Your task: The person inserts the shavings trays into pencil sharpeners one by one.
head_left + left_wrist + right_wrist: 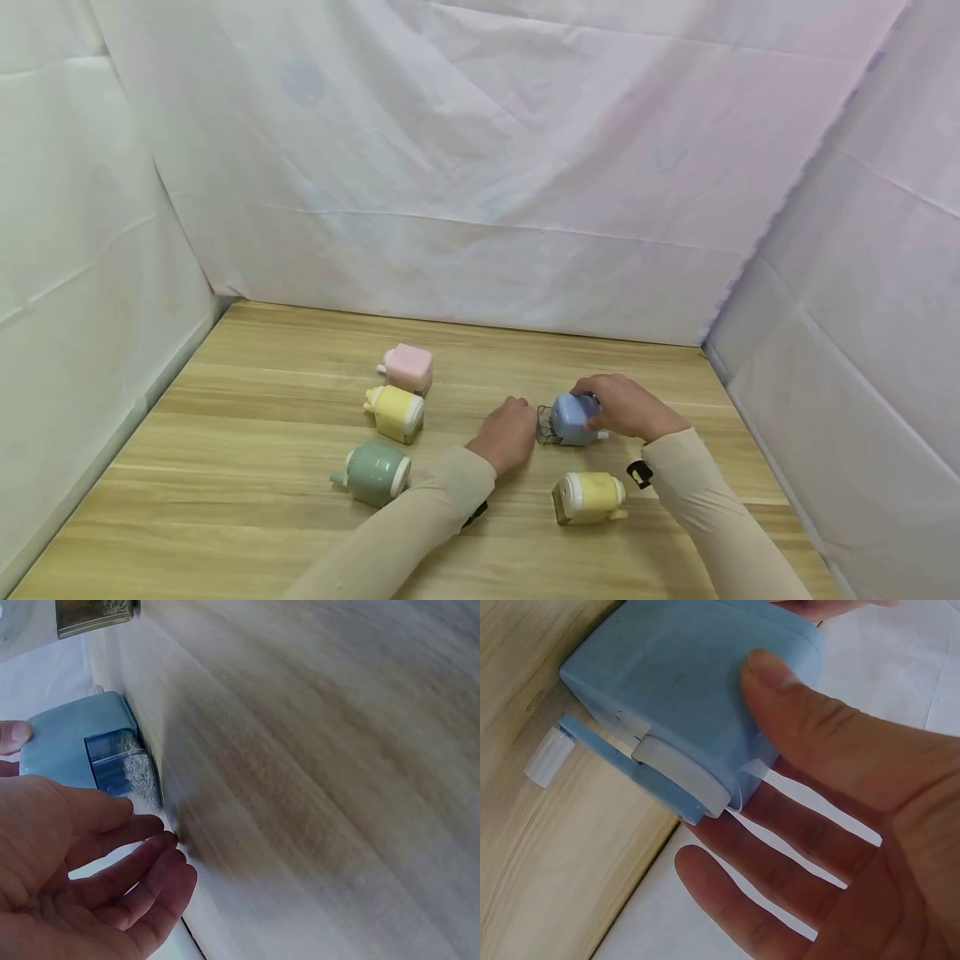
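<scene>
A blue crank pencil sharpener (573,419) sits at the right of the table, and my right hand (621,406) grips it. In the right wrist view the thumb (802,712) presses on its blue casing, with fingers beneath; its crank handle (622,765) with a clear knob points away. Its see-through shavings drawer (120,761) shows in the left wrist view. A thin wire frame (547,425) stands between the sharpener and my left hand (508,433). That hand's fingers are loosely bent, fingertips close to the sharpener's front, with nothing visible between them.
Left of the hands are a pink sharpener (408,367), a yellow one (396,412) and a green one (375,473). Another yellow sharpener (592,497) lies nearer, below the right hand. White cloth walls (480,167) surround the wooden table (262,400).
</scene>
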The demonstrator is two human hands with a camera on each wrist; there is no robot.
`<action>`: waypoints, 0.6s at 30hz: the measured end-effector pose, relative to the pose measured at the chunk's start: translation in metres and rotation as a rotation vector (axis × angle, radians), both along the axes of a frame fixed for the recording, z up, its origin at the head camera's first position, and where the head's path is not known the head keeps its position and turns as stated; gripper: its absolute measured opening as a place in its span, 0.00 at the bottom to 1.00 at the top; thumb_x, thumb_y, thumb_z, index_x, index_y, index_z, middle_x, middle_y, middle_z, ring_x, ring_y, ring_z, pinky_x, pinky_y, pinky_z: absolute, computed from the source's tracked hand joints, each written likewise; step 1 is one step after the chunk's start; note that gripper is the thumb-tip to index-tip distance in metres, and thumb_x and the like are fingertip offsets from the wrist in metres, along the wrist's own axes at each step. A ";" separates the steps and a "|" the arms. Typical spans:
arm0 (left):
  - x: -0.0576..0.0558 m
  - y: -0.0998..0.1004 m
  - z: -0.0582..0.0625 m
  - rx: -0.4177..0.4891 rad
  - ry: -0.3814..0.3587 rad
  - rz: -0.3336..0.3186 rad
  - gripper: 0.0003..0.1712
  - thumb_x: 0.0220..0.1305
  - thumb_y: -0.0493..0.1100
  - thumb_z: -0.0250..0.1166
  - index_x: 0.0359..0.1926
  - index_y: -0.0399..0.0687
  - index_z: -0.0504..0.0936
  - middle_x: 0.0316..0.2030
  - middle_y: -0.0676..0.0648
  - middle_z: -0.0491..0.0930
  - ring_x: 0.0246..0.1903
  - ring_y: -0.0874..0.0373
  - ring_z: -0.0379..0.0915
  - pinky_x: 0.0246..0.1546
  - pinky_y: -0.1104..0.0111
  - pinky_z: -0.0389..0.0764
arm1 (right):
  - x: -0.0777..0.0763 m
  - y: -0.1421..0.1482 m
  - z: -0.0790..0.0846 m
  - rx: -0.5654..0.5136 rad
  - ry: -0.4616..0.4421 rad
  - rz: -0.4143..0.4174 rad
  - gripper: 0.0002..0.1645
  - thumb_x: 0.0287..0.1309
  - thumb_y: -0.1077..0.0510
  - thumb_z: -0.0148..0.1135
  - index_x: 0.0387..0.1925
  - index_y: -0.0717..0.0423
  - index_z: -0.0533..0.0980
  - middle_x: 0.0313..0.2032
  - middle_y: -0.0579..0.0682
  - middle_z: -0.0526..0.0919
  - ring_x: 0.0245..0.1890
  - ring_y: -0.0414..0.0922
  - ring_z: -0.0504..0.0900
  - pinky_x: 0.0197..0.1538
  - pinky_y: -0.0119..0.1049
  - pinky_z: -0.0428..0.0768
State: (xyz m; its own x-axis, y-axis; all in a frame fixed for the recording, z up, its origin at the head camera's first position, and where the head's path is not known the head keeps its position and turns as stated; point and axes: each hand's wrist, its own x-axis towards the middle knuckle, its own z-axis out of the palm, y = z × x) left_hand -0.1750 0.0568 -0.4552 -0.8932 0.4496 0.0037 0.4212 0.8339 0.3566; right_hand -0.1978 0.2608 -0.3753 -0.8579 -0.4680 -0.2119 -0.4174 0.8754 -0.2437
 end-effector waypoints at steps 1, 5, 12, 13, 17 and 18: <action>0.000 0.001 0.000 -0.008 0.001 -0.001 0.13 0.75 0.31 0.62 0.35 0.41 0.91 0.38 0.45 0.84 0.42 0.53 0.79 0.43 0.64 0.88 | 0.000 0.000 0.000 -0.001 -0.001 0.001 0.28 0.54 0.63 0.83 0.57 0.60 0.84 0.53 0.58 0.89 0.49 0.51 0.87 0.49 0.49 0.87; 0.000 0.004 -0.001 -0.034 0.012 -0.008 0.11 0.75 0.31 0.63 0.37 0.40 0.91 0.39 0.45 0.85 0.42 0.54 0.79 0.44 0.65 0.88 | 0.000 0.000 0.000 0.000 -0.001 0.004 0.27 0.55 0.63 0.83 0.57 0.59 0.84 0.53 0.57 0.89 0.48 0.51 0.87 0.49 0.48 0.87; -0.001 0.011 0.000 -0.043 0.034 -0.034 0.09 0.75 0.33 0.65 0.37 0.41 0.90 0.40 0.45 0.86 0.42 0.54 0.79 0.45 0.66 0.87 | -0.001 0.001 0.000 0.004 0.015 0.006 0.26 0.54 0.64 0.83 0.55 0.58 0.85 0.51 0.55 0.90 0.47 0.50 0.87 0.48 0.47 0.86; -0.001 0.012 -0.001 -0.048 0.030 -0.038 0.09 0.75 0.33 0.65 0.37 0.41 0.90 0.40 0.45 0.85 0.42 0.54 0.79 0.45 0.66 0.86 | -0.001 0.001 0.001 0.002 0.017 0.011 0.26 0.54 0.64 0.83 0.55 0.57 0.85 0.51 0.55 0.90 0.47 0.50 0.87 0.48 0.47 0.86; -0.002 0.017 -0.002 -0.067 0.034 -0.048 0.08 0.77 0.35 0.65 0.41 0.42 0.90 0.40 0.45 0.85 0.43 0.53 0.79 0.46 0.66 0.86 | -0.001 0.001 0.000 -0.007 0.020 0.021 0.26 0.53 0.64 0.84 0.54 0.57 0.85 0.51 0.55 0.90 0.47 0.50 0.87 0.47 0.47 0.87; -0.002 0.018 -0.002 -0.070 0.039 -0.049 0.08 0.77 0.35 0.65 0.41 0.42 0.90 0.40 0.45 0.85 0.43 0.54 0.79 0.46 0.66 0.86 | -0.001 0.001 0.000 -0.008 0.019 0.018 0.26 0.53 0.63 0.84 0.54 0.57 0.85 0.51 0.55 0.90 0.47 0.50 0.87 0.48 0.47 0.87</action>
